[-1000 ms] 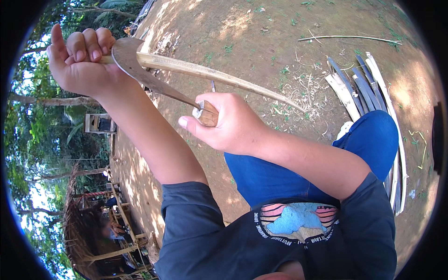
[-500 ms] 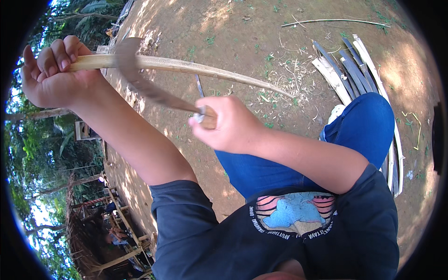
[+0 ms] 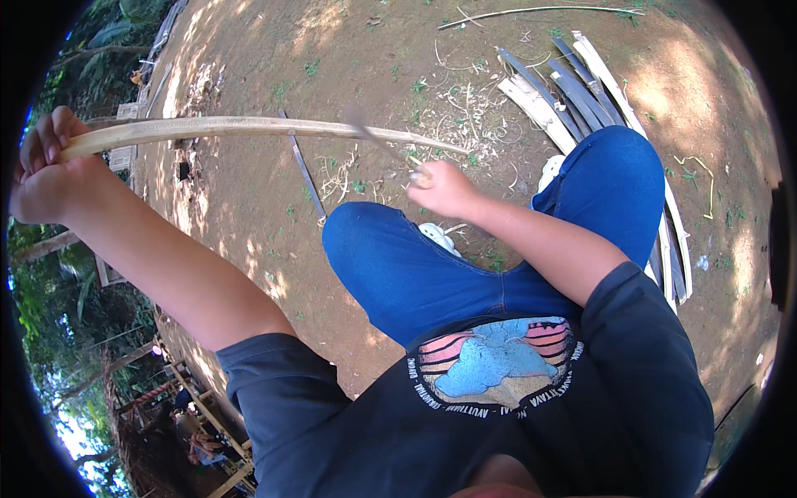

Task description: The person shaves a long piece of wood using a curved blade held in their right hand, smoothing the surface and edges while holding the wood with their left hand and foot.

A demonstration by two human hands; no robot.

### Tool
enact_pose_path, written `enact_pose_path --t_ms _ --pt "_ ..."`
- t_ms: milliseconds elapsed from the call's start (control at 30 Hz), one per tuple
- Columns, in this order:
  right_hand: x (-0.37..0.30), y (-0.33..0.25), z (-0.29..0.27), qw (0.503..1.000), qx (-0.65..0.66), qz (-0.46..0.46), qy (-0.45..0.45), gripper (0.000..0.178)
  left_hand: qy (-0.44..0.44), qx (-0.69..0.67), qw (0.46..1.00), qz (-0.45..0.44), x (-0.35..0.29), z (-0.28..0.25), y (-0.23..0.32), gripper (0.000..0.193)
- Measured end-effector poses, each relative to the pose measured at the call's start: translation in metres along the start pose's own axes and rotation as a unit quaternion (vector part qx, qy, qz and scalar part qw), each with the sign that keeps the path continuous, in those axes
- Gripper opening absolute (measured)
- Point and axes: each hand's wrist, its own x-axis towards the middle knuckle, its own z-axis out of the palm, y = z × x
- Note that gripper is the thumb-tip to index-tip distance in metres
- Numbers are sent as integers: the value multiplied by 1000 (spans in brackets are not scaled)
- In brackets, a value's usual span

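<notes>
My left hand (image 3: 51, 170), raised at the far left, is closed round one end of a long pale wooden strip (image 3: 224, 126). The strip runs rightward in a slight bow, its far end over the ground beyond my knees. In my right hand (image 3: 445, 191), above my lap, is the short wooden handle of a sickle (image 3: 383, 148). Its curved blade is smeared by motion and crosses the strip towards that far end; whether it touches the wood, I cannot tell.
Dark and pale split strips (image 3: 581, 91) lie in a pile beyond my right knee, amid curled shavings (image 3: 465, 108). A thin stick (image 3: 540, 11) is farther off, and a dark narrow strip (image 3: 304, 170) lies beyond my left knee. An open shelter (image 3: 191, 440) stands at lower left.
The sickle has slid along the strip from near my left hand to its far end, my right hand moving right. My left hand is lower and farther left. The view has shifted too.
</notes>
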Motion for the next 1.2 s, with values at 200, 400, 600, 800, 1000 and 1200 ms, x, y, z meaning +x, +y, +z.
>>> enact_pose_path --t_ms 200,400,600,800,1000,1200 --pt "19 63 -37 965 90 219 116 18 -74 -32 996 -47 3 -26 1 20" --pt "24 -41 -83 932 316 89 154 21 153 -27 980 127 -87 25 -65 96" --pt "8 -90 -146 968 206 -13 144 29 128 96 953 -256 -323 -6 -202 125" --pt "-3 -75 -174 962 186 1 201 30 30 238 932 -273 -321 -19 -210 70" --pt "-6 -88 -165 956 206 -23 209 31 11 235 917 -321 -298 -39 -213 50" --pt "-15 -98 -158 970 164 -26 177 30 85 308 906 -278 -289 -25 -232 35"
